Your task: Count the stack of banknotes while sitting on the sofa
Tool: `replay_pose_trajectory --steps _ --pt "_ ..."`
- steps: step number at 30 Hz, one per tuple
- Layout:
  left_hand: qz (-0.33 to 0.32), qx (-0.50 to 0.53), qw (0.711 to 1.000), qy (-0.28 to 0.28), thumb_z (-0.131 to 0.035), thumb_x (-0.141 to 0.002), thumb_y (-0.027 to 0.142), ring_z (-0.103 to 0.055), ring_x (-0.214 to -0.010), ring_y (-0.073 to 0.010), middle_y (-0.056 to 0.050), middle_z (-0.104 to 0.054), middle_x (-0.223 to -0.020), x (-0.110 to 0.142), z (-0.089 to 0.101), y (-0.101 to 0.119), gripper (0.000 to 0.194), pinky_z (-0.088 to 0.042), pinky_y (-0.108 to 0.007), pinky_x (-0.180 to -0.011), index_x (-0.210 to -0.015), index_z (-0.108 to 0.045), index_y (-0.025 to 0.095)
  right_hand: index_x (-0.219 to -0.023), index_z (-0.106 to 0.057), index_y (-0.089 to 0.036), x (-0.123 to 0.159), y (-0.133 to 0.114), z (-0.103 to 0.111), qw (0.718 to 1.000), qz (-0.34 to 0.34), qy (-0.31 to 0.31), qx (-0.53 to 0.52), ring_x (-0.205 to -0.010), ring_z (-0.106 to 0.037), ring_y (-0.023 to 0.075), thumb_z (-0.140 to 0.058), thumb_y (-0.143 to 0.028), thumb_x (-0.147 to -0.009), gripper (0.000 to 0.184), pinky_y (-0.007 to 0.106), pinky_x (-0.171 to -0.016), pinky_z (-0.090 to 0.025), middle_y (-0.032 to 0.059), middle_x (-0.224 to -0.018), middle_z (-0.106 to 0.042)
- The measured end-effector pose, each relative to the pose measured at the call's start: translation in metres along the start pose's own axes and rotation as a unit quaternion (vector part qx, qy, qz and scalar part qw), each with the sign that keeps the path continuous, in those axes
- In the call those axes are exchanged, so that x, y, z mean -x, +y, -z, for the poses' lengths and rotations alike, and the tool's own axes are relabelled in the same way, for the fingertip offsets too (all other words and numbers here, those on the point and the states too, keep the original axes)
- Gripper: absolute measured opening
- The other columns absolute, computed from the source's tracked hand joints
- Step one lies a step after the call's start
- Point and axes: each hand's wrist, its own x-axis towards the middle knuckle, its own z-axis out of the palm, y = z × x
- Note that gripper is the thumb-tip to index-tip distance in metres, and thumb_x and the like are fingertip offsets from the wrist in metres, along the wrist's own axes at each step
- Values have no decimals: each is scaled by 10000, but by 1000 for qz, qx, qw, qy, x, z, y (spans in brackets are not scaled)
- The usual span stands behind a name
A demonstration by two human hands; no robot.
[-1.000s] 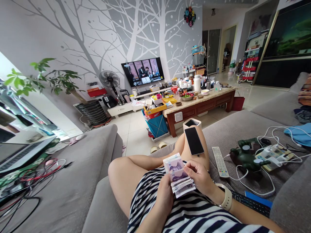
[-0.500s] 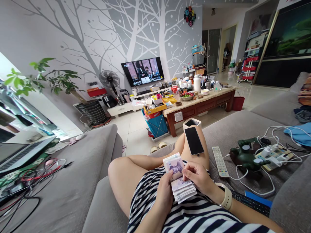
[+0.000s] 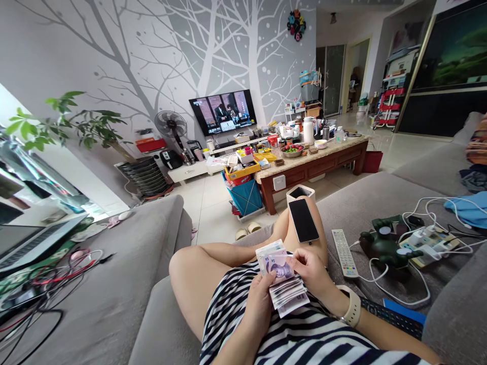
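A stack of purple banknotes (image 3: pixel 282 280) sits in my lap over a striped garment. My left hand (image 3: pixel 259 303) grips the stack from the left and below, fingers closed around it. My right hand (image 3: pixel 314 272), with a pale watch on its wrist, pinches the top note at its right edge. A black phone (image 3: pixel 303 220) lies face up on my right thigh, just beyond the notes. A white remote control (image 3: pixel 344 246) rests on the grey sofa to the right of my leg.
A green toy fist (image 3: pixel 385 243), a power strip with white cables (image 3: pixel 426 237) and blue cloth lie on the sofa at right. A laptop (image 3: pixel 30 242) and tangled wires lie at left. A cluttered wooden coffee table (image 3: pixel 312 162), a television and a fan stand ahead.
My right hand has been peeling notes off the top of the stack and shifting them. The top note lies lower and flatter now than before. My left hand stays put.
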Motion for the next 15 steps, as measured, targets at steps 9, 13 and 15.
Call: replay_pose_trajectory --steps 9,13,15 --pt "-25 -10 999 -31 -642 -701 322 -633 -700 -216 -69 -712 -732 -7 7 -7 240 -478 -320 -725 -823 -711 127 -564 -484 -184 0 3 -2 1000 11 23 17 -508 -372 112 -600 -514 -760 401 227 -470 -297 -36 -507 -433" --pt "-13 3 1000 -28 -629 -706 358 -657 -815 -260 -114 -729 -818 -9 7 -9 306 -479 -349 -792 -823 -715 89 -579 -500 -180 1 4 -2 1000 9 24 17 -514 -385 114 -599 -501 -763 383 225 -472 -307 -30 -519 -452" --pt "-13 10 1000 -17 -649 -693 360 -666 -818 -263 -115 -732 -788 -8 5 -8 301 -481 -346 -800 -792 -717 84 -592 -512 -179 1 3 -2 1000 7 21 16 -519 -395 117 -595 -497 -766 372 225 -473 -313 -27 -525 -463"
